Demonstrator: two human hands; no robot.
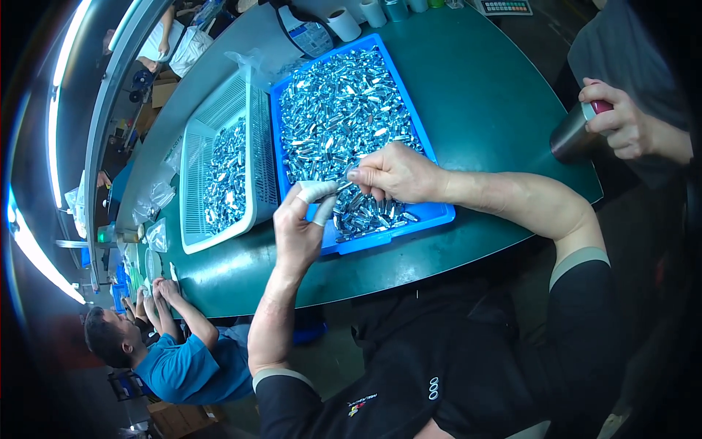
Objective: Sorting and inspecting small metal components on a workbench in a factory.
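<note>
A blue tray (420,135) on the green table is heaped with small shiny metal parts (344,102). Over its near end my two hands meet. My left hand (300,227), with white coverings on its thumb and a finger, pinches one end of a small metal part (344,184). At the other end, the thumb and curled fingers of my right hand (398,174) close on the same piece. Its exact shape is mostly hidden by the fingers. Left of the tray stands a pale plastic basket (252,161), partly filled with similar metal parts (228,175).
The green table (482,95) curves around me. Rolls (344,24) and a labelled container (311,36) stand behind the tray. At the right, another person's hand (621,121) holds a metal tumbler (574,135). Clear plastic bags (153,201) lie left of the basket, near a seated co-worker (190,358) in blue.
</note>
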